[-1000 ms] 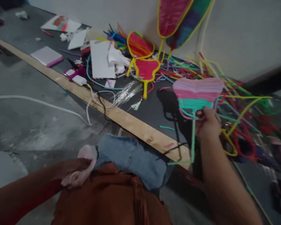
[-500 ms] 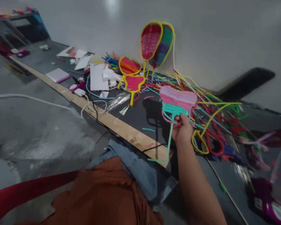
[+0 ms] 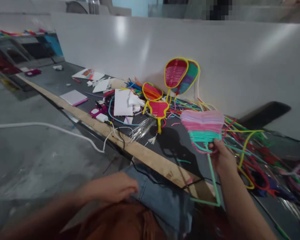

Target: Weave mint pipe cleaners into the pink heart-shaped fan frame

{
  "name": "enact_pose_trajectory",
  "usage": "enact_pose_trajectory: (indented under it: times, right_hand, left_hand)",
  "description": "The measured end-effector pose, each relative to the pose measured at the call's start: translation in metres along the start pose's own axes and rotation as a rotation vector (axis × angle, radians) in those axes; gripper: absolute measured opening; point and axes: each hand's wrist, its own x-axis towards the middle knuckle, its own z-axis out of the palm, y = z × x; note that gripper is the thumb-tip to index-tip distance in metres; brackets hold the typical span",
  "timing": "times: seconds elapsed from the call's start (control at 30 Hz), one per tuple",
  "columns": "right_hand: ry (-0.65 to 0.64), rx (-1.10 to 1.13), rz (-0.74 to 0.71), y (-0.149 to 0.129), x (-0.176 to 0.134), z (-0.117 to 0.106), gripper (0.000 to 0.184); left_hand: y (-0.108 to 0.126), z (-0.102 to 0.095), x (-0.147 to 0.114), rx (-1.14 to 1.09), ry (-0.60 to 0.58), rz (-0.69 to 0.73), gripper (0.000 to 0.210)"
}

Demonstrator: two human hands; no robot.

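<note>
My right hand [image 3: 223, 158] grips a fan-shaped pipe-cleaner piece [image 3: 202, 123] by its lower edge, thumb in front. Lilac and pink rows fill its top and teal rows lie below. A pale green stem hangs from it and bends sideways at the bottom, over the table's edge. Low in front of my body, above the jeans, is my left hand [image 3: 117, 186]. It is blurred and its fingers look curled, but whether they hold anything is hidden. Left of the held piece lies a smaller yellow-edged red fan [image 3: 158, 108] with a tassel.
Two yellow-rimmed fans [image 3: 176, 71] lean on the grey partition [image 3: 115, 50]. Loose pipe cleaners [image 3: 242, 156] are heaped at the right. White papers [image 3: 122, 103], a notepad [image 3: 73, 97] and a white charger [image 3: 102, 117] with cables lie left. A wooden strip [image 3: 152, 156] edges the table.
My left hand has come into view at the lower left. The camera has tilted up, showing more partition. My right hand still holds the fan-shaped piece, which now faces the camera more fully.
</note>
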Motion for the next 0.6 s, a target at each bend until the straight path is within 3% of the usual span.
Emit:
enact_pose_trajectory:
  times: [0.03, 0.07, 0.17, 0.2, 0.27, 0.3, 0.47, 0.6]
  right_hand:
    - [0.008, -0.002, -0.007, 0.0, -0.001, 0.007, 0.033]
    - [0.015, 0.0, -0.005, 0.001, -0.003, 0.015, 0.034]
    - [0.028, 0.024, 0.047, 0.004, -0.01, 0.038, 0.036]
    - [0.03, 0.043, 0.066, 0.006, -0.012, 0.044, 0.037]
    - [0.007, 0.085, 0.098, 0.011, -0.016, 0.054, 0.036]
    - [-0.006, 0.105, 0.113, 0.014, -0.017, 0.058, 0.036]
    - [-0.141, 0.136, 0.102, 0.035, -0.012, 0.061, 0.029]
    - [-0.208, 0.107, 0.081, 0.049, 0.0, 0.051, 0.022]
  left_hand:
    - [0.001, -0.008, 0.019, -0.092, -0.026, 0.053, 0.021]
    - [0.002, -0.015, 0.039, -0.231, 0.025, 0.063, 0.022]
    - [0.007, -0.029, 0.101, -0.621, 0.403, 0.036, 0.021]
    - [0.008, -0.032, 0.12, -0.768, 0.474, 0.053, 0.028]
    - [0.008, -0.037, 0.155, -0.961, 0.492, 0.082, 0.044]
    - [0.008, -0.039, 0.17, -1.027, 0.444, 0.11, 0.047]
    - [0.009, -0.041, 0.215, -1.213, 0.262, 0.308, 0.043]
    - [0.005, -0.033, 0.231, -1.316, 0.335, 0.271, 0.038]
